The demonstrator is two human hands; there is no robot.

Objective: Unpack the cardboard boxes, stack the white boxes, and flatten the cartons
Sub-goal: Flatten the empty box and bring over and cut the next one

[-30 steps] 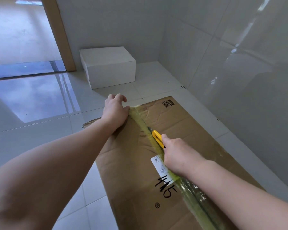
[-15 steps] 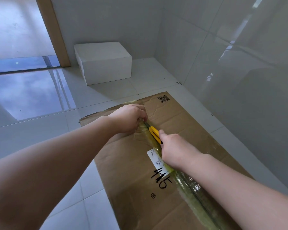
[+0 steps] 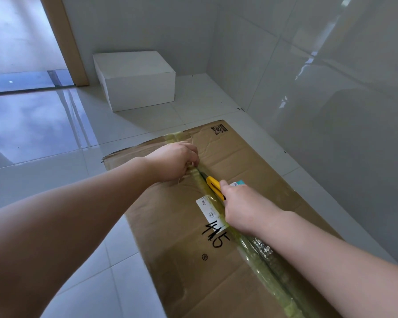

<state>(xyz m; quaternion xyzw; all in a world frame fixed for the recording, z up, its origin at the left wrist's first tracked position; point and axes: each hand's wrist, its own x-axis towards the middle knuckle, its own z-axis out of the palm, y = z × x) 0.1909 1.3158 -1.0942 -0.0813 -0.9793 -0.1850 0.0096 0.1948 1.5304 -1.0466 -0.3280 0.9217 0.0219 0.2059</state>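
Where the two forearms enter from the lower left and lower right of the frame, they reach over a large brown cardboard carton (image 3: 175,226) lying on the white tiled floor (image 3: 55,184) and filling the lower centre and right. Its top is creased and dented, and a wide band of yellowish-green tape (image 3: 262,265) runs along the centre seam from the lower right up toward the far edge. Beside the seam sits a white label (image 3: 208,208), with black handwritten marks and a small round stamp below it on the cardboard.

Just right of the label, the right hand (image 3: 246,207) has its fingers clenched round a yellow utility knife (image 3: 214,187), whose tip lies on the taped seam. A small teal-and-white tag (image 3: 238,182) shows just beyond the knuckles. Slightly farther along the seam, the left hand (image 3: 174,160) is curled with its fingers at the tape, close ahead of the knife tip; whether they pinch the tape or only press on it cannot be told.

At the carton's far right corner a black QR code (image 3: 218,129) is printed. Well beyond, in the upper centre, a closed white box (image 3: 136,81) stands on the floor against the tiled wall (image 3: 308,65), next to a tan door frame (image 3: 67,37) at upper left.
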